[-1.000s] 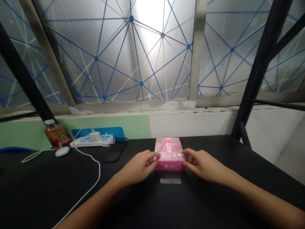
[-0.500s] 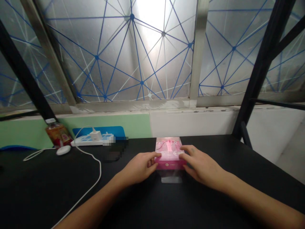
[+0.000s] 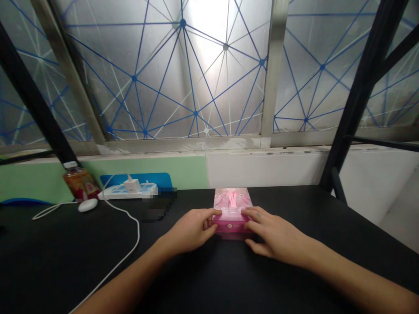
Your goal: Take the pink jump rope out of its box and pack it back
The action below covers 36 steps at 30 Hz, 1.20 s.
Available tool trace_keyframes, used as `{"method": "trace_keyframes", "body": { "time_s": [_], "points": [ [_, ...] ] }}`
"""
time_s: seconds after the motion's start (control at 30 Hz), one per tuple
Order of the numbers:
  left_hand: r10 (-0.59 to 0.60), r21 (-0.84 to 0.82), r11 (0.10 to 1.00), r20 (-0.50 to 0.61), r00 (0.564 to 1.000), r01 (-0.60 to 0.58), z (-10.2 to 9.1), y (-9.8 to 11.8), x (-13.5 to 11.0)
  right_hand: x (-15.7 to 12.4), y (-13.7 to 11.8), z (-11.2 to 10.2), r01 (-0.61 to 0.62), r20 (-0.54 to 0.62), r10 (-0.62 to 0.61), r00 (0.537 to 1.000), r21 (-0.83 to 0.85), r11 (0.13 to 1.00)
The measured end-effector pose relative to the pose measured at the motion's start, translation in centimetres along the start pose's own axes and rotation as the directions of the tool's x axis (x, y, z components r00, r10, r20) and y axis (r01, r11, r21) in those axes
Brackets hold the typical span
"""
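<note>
**Glossy plastic on a matt tabletop [image 3: 81, 266]**

The pink box [image 3: 231, 205] is smooth, shiny clear plastic; the tabletop is matt black. The power strip [image 3: 121, 192] and cable [image 3: 135, 231] are smooth white plastic, the bottle [image 3: 80, 185] glossy, the window frame [image 3: 274, 65] dull metal around frosted glass [image 3: 98, 65].

A pink retail box [image 3: 231, 203] lying flat on the black counter [image 3: 81, 266], clear top showing pink contents, round logo facing the front, left hand [image 3: 191, 231] gripping one side, right hand [image 3: 276, 233] curling over the other.
</note>
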<state>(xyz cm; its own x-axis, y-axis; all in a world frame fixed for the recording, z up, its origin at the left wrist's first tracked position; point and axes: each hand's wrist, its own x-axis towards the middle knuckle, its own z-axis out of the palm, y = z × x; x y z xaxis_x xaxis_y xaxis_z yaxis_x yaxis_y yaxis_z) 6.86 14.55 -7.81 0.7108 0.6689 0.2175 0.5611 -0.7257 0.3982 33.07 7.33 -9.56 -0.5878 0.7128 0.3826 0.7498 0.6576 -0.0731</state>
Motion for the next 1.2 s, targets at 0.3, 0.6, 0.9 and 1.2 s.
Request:
{"method": "trace_keyframes", "body": {
  "time_s": [0.3, 0.6, 0.9, 1.2],
  "points": [
    [0.091, 0.161, 0.984, -0.109, 0.990, -0.073, 0.4, 2.0, 0.8, -0.6, 1.7, -0.2, -0.094, -0.156, 0.103, 0.982, 0.064, 0.993],
    [0.101, 0.047, 0.994, -0.089, 0.991, -0.097, 0.2, 1.4, 0.6, 0.0, 1.4, -0.1, -0.092, -0.124, 0.094, 0.988, 0.018, 0.996],
    [0.097, 0.077, 0.993, -0.067, 0.993, -0.092, 0.1, 1.1, 0.3, 0.4, 0.3, -0.4, -0.208, -0.036, 0.205, 0.978, -0.180, 0.961],
    [0.076, 0.059, 0.996, -0.091, 0.993, -0.071, 0.5, 1.1, 0.5, -0.2, 0.7, -0.3, -0.265, -0.043, 0.267, 0.963, 0.037, 0.963]
  ]
}}
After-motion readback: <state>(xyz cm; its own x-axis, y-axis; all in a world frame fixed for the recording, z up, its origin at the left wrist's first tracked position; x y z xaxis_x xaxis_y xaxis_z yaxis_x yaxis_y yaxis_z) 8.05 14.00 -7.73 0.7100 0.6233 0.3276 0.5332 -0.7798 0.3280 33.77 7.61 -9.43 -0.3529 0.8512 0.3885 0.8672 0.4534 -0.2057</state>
